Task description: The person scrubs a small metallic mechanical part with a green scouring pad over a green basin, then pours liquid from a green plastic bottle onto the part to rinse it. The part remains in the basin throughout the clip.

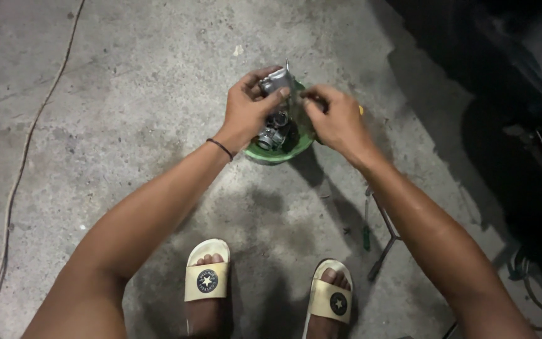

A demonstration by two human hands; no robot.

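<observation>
Left hand [246,113] grip closed on one grey metal part [275,80], right hand [339,122] grip pinching its edge, one green bowl [277,154] beneath, two sandals.

Shiny metal part [275,80], glossy green plastic bowl [277,154], rough concrete floor [127,94]

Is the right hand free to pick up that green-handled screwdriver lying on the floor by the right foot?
Probably not at once: the right hand is busy at the metal part over the green bowl. The screwdriver itself lies uncovered.
</observation>
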